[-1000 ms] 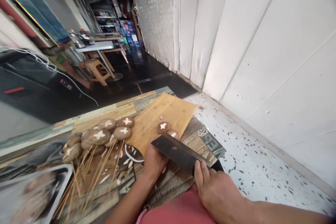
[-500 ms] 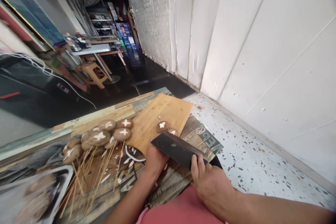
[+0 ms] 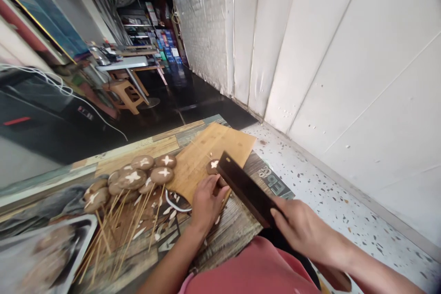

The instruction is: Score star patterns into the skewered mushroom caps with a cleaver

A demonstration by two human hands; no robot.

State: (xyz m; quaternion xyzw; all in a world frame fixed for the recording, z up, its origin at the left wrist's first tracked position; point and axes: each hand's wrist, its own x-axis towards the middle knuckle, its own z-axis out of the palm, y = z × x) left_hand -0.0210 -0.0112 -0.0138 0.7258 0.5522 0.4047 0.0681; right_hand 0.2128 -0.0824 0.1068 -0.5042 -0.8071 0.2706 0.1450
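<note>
My right hand grips the handle of a dark cleaver, its blade raised over the right side of a wooden cutting board. At the board's near edge, my left hand has its fingers and thumb closed around a brown mushroom, which is partly hidden by the fingers and the blade. Just beyond it lies another mushroom with a white cross cut in its cap, partly covered by the cleaver's tip. Left of the board, several cross-cut mushrooms are piled on wooden skewers.
A metal tray covered with clear plastic stands at the lower left, beside a grey cloth. White mushroom trimmings litter the wood-patterned table. A white wall rises on the right; a stool stands farther back.
The cleaver has lifted and swung right, away from the left hand, with its blade turned. My left fingers now show around the near mushroom.
</note>
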